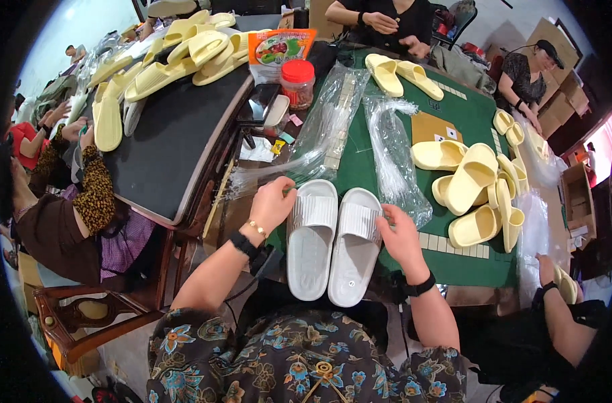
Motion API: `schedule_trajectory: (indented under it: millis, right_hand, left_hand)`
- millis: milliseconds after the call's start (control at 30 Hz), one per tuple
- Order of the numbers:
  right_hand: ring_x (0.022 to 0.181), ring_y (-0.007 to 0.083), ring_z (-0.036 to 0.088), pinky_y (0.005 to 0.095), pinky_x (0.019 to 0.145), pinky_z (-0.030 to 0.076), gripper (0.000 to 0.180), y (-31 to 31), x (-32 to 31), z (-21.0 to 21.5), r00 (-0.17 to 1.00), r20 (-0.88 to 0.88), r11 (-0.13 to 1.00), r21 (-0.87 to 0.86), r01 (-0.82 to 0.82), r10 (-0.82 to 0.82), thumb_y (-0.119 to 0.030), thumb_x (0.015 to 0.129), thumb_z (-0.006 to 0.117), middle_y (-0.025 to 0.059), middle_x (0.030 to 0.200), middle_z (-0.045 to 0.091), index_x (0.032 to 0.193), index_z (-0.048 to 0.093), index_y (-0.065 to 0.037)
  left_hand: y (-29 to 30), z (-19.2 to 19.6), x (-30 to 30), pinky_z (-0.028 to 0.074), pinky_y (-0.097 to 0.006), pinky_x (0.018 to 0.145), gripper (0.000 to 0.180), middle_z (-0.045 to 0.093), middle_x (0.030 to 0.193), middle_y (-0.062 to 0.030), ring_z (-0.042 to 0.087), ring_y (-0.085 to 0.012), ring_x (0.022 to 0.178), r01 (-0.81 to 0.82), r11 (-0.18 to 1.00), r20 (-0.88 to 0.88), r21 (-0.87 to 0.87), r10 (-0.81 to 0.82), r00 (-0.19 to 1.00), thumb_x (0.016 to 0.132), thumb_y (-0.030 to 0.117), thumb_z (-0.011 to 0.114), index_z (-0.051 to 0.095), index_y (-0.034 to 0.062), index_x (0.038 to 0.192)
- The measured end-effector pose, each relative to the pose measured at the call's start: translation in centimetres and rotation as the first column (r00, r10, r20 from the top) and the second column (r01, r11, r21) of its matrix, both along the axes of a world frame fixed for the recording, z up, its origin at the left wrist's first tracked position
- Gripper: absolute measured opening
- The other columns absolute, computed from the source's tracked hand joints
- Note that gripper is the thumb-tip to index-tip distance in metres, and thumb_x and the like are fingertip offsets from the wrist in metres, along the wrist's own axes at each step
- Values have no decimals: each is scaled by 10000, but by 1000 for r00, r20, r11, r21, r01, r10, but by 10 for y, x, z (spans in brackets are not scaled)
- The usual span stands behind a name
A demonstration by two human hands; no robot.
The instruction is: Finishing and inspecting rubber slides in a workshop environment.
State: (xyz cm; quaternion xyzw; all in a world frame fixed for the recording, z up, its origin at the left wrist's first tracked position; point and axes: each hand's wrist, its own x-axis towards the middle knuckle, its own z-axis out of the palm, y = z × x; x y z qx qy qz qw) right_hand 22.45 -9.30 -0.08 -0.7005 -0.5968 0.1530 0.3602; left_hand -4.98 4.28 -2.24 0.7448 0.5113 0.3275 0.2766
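Presently, left hand and right hand, partly curled, grip white slippers; yellow slippers lie at their two o'clock.

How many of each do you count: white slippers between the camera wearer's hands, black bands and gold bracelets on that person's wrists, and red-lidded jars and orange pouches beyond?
White slippers, between left hand and right hand: 2
Black wristbands: 2
Gold bracelet: 1
Red-lidded jar: 1
Orange pouch: 1
Total: 7
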Motion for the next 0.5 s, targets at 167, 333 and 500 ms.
schedule_trajectory:
  millis: [167, 333, 500]
  right_hand:
    - [908, 312, 659, 389, 804, 516, 399, 17, 5, -15, 999, -36, 980, -199, 14, -21, -227, 892, 624, 204, 1030, 671, 1182, 595, 46]
    - [1058, 383, 597, 434, 922, 468, 401, 17, 0, -13, 999, -34, 994, -103, 30, -34, -213, 854, 640, 239, 1121, 638, 1144, 613, 63]
    - [1058, 295, 596, 378, 894, 468, 369, 13, -3, -10, 991, -117, 998, 5, 65, -64, -131, 842, 646, 174, 1145, 638, 1179, 618, 17]
  left_hand:
    - [15, -6, 15, 533, -426, 792, 256, 699, 923, -177, 669, -348, 888, -3, 994, -69, -107, -5, 998, 818, 217, 668, 689, 31, 992]
    - [6, -2, 20, 545, -369, 757, 158, 691, 908, -160, 678, -310, 831, 16, 1000, 70, 5, -16, 997, 784, 64, 675, 700, 11, 930]
    - [-8, 12, 25, 547, -317, 712, 135, 680, 881, -111, 676, -247, 781, 25, 976, 186, 215, -66, 980, 777, 19, 709, 687, 14, 910]
